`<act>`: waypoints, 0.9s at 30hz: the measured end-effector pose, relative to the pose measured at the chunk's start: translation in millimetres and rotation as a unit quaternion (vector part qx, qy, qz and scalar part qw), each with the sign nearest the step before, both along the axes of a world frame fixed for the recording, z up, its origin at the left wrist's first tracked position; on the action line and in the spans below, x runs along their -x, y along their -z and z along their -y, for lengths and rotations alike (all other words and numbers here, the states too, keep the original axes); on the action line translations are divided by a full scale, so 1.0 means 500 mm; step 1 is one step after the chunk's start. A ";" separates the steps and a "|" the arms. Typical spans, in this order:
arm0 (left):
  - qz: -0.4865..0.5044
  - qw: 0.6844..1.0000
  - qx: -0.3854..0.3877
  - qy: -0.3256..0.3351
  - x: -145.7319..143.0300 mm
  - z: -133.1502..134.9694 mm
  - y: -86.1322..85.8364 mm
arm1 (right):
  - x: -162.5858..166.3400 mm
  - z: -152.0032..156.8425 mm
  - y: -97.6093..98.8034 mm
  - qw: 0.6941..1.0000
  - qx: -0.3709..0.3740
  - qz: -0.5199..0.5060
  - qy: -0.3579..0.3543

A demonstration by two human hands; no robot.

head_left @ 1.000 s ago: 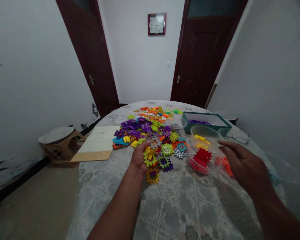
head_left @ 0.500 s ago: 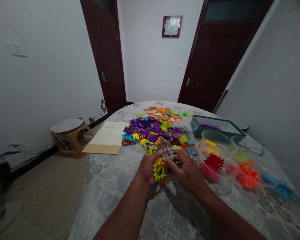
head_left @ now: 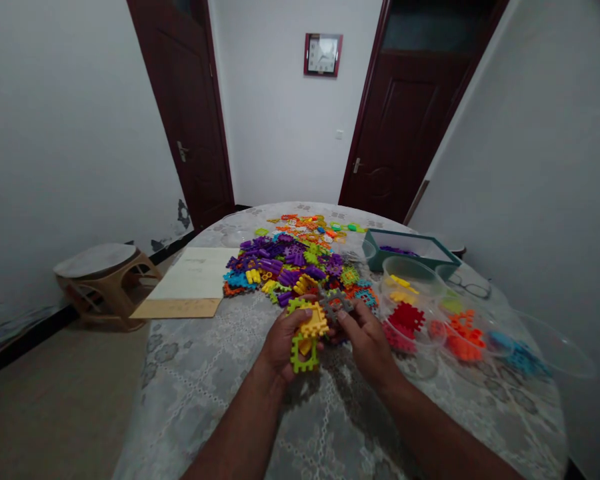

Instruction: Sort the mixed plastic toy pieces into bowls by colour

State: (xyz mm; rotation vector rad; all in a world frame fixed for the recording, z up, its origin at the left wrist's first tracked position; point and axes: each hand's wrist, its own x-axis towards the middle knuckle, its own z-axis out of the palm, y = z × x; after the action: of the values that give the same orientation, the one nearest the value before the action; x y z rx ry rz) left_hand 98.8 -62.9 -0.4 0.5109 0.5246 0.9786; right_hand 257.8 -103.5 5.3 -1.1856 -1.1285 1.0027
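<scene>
home room | wooden doors (head_left: 399, 133) | wall clock (head_left: 323, 55) | lace-clothed table (head_left: 330, 427) | stool (head_left: 100, 277)

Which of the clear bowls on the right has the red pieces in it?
The bowl with red pieces, nearest the right hand; others hold yellow, orange or blue.

Yellow block (head_left: 314, 323) and lime-green block (head_left: 303, 354); grey lace-patterned tablecloth (head_left: 220, 360); teal box (head_left: 410, 248); dark-red doors (head_left: 180, 107).

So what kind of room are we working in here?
Most likely a room in a home: a round table with a lace-patterned cloth, two dark wooden doors, a wall clock and a small stool by the wall.
</scene>
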 end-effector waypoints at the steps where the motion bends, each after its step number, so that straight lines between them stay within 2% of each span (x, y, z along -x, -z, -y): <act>1: 0.003 1.000 -0.001 0.010 0.000 0.000 0.000 | -0.001 0.000 0.001 1.000 0.001 0.003 -0.005; 6: 0.010 1.000 0.001 0.011 -0.003 0.001 0.000 | -0.008 -0.003 0.004 1.000 0.004 0.006 -0.009; 11: -0.009 0.999 0.032 -0.042 0.004 -0.008 0.001 | -0.028 -0.007 0.003 0.997 -0.031 0.044 0.059; 14: -0.011 0.997 0.039 -0.069 0.013 -0.016 -0.004 | -0.049 -0.007 -0.012 0.992 -0.058 0.072 0.090; 16: -0.013 0.994 0.049 -0.092 0.019 -0.019 -0.007 | -0.068 -0.003 -0.032 0.985 -0.059 0.132 0.092; 18: -0.021 0.992 0.061 -0.110 0.023 -0.020 -0.010 | -0.093 0.002 -0.059 0.967 -0.049 0.241 0.071; 22: -0.024 0.991 0.066 -0.110 0.025 -0.021 -0.011 | -0.157 -0.010 -0.116 0.890 -0.053 0.453 -0.014; 24: -0.027 0.991 0.067 -0.115 0.024 -0.021 -0.011 | -0.191 -0.038 -0.137 0.866 -0.051 0.496 -0.045; 27: -0.039 0.989 0.073 -0.123 0.022 -0.023 -0.012 | -0.237 -0.108 -0.152 0.864 -0.017 0.500 -0.055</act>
State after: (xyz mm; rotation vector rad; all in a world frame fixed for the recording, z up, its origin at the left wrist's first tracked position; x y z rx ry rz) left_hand 87.7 -51.6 5.4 0.3596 0.7362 1.1493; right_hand 376.2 -49.6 81.6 -1.6837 -2.0190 0.3836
